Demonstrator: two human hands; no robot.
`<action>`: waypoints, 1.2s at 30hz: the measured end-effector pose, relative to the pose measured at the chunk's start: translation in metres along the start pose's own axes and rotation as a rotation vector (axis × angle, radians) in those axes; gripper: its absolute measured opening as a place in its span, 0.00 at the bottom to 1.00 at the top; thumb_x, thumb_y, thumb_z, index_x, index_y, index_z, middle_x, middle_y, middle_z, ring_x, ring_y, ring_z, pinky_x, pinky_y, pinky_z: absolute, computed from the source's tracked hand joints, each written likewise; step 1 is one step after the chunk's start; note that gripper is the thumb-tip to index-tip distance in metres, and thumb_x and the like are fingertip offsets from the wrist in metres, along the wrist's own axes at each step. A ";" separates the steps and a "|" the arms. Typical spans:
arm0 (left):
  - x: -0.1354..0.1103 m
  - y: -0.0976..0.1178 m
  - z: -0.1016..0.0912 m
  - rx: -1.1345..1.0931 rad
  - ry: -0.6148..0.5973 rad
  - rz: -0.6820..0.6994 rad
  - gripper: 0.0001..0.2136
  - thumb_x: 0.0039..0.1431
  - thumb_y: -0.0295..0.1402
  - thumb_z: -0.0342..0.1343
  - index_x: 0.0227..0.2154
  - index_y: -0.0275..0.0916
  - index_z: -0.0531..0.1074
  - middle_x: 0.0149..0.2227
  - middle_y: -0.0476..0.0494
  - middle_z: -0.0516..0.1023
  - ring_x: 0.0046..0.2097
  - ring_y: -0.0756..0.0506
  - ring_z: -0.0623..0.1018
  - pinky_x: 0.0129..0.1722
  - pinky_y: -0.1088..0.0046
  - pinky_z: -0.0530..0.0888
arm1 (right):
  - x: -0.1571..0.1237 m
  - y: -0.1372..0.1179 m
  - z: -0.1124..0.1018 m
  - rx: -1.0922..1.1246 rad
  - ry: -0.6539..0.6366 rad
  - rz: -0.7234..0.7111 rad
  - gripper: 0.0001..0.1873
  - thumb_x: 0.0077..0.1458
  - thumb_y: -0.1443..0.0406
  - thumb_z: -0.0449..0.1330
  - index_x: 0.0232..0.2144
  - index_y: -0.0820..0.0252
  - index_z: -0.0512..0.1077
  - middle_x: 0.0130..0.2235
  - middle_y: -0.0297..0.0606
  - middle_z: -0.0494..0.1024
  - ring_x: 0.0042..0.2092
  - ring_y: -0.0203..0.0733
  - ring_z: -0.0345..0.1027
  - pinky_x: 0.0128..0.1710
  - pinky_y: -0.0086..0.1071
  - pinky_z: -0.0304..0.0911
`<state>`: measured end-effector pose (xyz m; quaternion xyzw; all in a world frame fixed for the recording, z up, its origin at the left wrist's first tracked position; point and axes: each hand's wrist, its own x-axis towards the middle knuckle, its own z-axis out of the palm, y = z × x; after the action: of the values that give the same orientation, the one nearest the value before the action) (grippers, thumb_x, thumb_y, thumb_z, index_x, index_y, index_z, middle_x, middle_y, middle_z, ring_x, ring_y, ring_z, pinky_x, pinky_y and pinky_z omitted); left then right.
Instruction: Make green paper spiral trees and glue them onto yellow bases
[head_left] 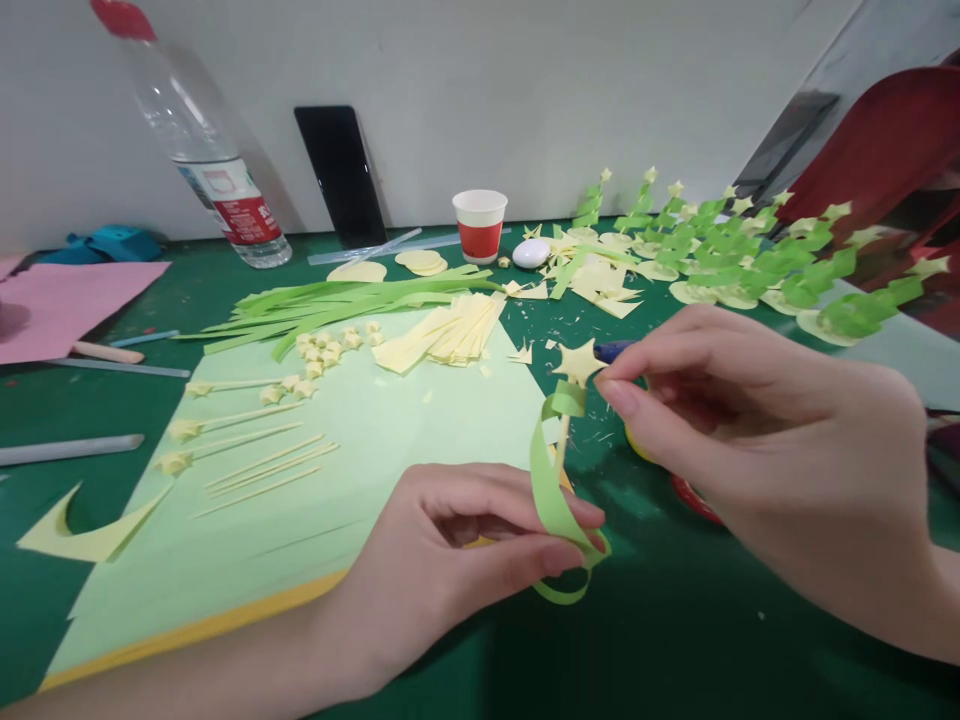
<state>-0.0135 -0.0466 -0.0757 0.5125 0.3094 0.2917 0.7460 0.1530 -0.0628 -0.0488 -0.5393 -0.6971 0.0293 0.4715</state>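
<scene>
While held nearly upright between both hands, gripped low by one and steadied high by the other: a thin stick (562,440) topped with a folded paper star (580,362). Note the green paper strip (551,480), wrapped just under the star, then curving down beside the stick to a loose loop under the fingers. Judge the low grip as likely serving to control strip and stick together, and the high touch as likely serving to stop the star from turning.

Left hand (480,545): fingers curled, thumb and fingers nearly closed, pinching the strip and apparently the stick's lower part; exact contact on the stick hidden. Right hand (780,430): thumb and index fingertip brought together at the star's right point, remaining fingers folded in. Observe a dark blue object (615,350) behind these fingertips; cannot tell whether held or lying beyond.

On the pale green sheet (420,400), to the left, see bare sticks (274,465), star-tipped sticks (240,440), small folded stars (322,350) and cream paper strips (457,335), grouped by kind, presumably for easy reach. Find star-topped paper plants (810,255) clustered at far right, probably so placed to keep clear of both hands
</scene>
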 end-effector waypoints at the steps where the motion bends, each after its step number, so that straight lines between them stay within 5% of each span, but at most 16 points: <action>1: 0.000 0.000 0.000 -0.002 0.000 0.001 0.10 0.47 0.22 0.61 0.22 0.47 0.80 0.30 0.55 0.82 0.33 0.52 0.79 0.31 0.85 0.76 | 0.000 0.000 0.000 -0.020 0.005 -0.014 0.07 0.48 0.73 0.56 0.24 0.56 0.68 0.22 0.30 0.68 0.20 0.29 0.55 0.12 0.25 0.47; 12: 0.001 0.000 0.001 0.017 -0.010 -0.024 0.10 0.46 0.22 0.62 0.23 0.48 0.80 0.31 0.55 0.82 0.32 0.52 0.79 0.31 0.84 0.76 | -0.002 0.001 0.002 -0.143 0.114 -0.266 0.10 0.43 0.75 0.62 0.24 0.56 0.67 0.23 0.30 0.72 0.22 0.29 0.60 0.16 0.26 0.52; 25: -0.001 -0.004 0.000 0.032 -0.013 -0.019 0.10 0.46 0.22 0.62 0.22 0.47 0.80 0.30 0.54 0.82 0.31 0.52 0.79 0.31 0.84 0.76 | -0.004 0.002 0.007 -0.151 0.212 -0.313 0.09 0.47 0.75 0.60 0.23 0.57 0.67 0.22 0.30 0.72 0.24 0.29 0.63 0.20 0.27 0.56; 36: -0.001 -0.001 0.001 0.018 -0.003 -0.028 0.10 0.46 0.22 0.62 0.22 0.47 0.80 0.30 0.55 0.82 0.31 0.52 0.78 0.29 0.85 0.75 | 0.001 -0.004 0.002 -0.174 0.188 -0.272 0.12 0.40 0.78 0.60 0.20 0.55 0.66 0.20 0.30 0.71 0.21 0.31 0.62 0.19 0.27 0.56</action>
<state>-0.0129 -0.0482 -0.0759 0.5153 0.3183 0.2777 0.7457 0.1490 -0.0630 -0.0474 -0.4790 -0.7163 -0.1457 0.4860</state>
